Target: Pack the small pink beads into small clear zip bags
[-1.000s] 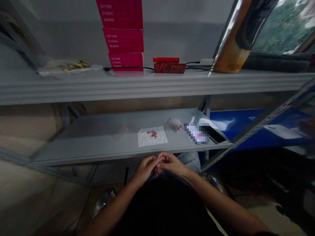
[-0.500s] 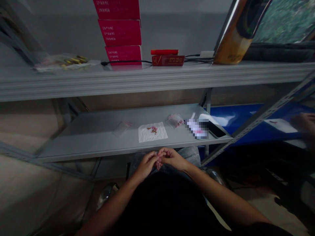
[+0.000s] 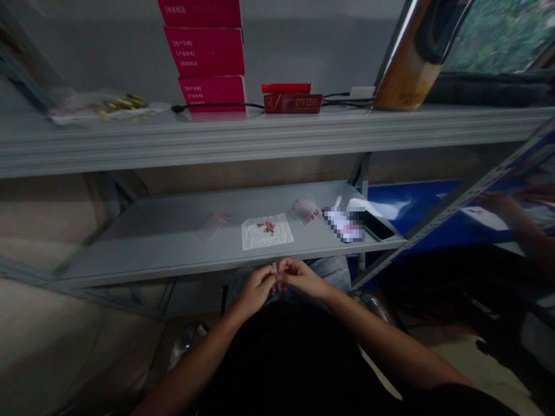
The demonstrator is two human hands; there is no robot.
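Head view: the left hand (image 3: pixel 258 292) and right hand (image 3: pixel 302 277) grip together, clamped on a small translucent packet (image 3: pixel 276 277). At 12 o'clock, red granules (image 3: pixel 267 227) lie unpacked on a white tissue (image 3: pixel 254 238), on the grey steel shelf (image 3: pixel 143 242), between two packets (image 3: pixel 212 225) (image 3: pixel 307 211).

Crimson cartons (image 3: pixel 204 52), white tissue (image 3: pixel 260 240), blue panel (image 3: pixel 411 211)

Got head cam on left hand (image 3: pixel 259 292) and right hand (image 3: pixel 301 277), meeting just below shelf edge, fingertips (image 3: pixel 282 267) pinching small clear packet (image 3: pixel 276 277). Contents too small to tell. On grey steel shelf (image 3: pixel 130 254) ahead: white paper sheet (image 3: pixel 265 232) bearing reddish beads (image 3: pixel 267 228), clear bag (image 3: pixel 213 226) left of it, pink-filled bag (image 3: pixel 307 211) right. Black phone (image 3: pixel 378 226) near shelf end. Co-worker's hand (image 3: pixel 498 203) far right, beyond upright. Stacked red boxes (image 3: pixel 203 52) on shelf above.
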